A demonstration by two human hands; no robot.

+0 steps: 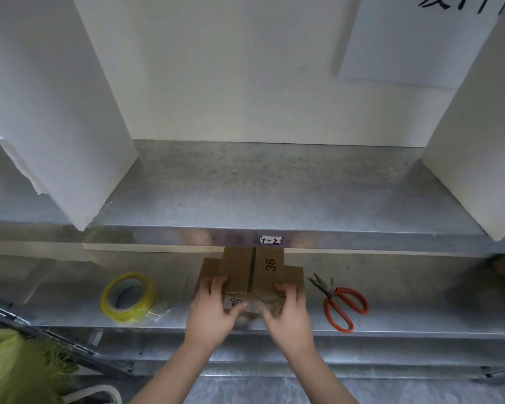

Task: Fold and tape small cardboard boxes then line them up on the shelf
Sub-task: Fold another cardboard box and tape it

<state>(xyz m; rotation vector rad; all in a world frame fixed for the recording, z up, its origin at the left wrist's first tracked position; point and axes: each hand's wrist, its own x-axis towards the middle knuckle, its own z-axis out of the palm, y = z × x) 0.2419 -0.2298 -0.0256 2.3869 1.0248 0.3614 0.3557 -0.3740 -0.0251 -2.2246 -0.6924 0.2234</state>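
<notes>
Cardboard box [252, 275] lies at lower centre of the frame on the lower shelf [420, 301]. Its long axis runs straight away from the person, and its far end is tucked under the front lip of the upper shelf [274, 193]. A dark seam and the number 36 run along its top, and clear tape glints over the near end. Both hands grip that near end: the left hand [213, 310] has fingers [216, 284] curled over the top left edge, the right hand [286, 313] is curled over the top right edge, and both thumbs press the taped face. The box sits squarely between them, neither hand nearer. More cardboard juts out on both sides, flaps or another box I cannot tell. Tape roll [127, 297] lies well to the left, scissors [340, 304] near the right hand.
</notes>
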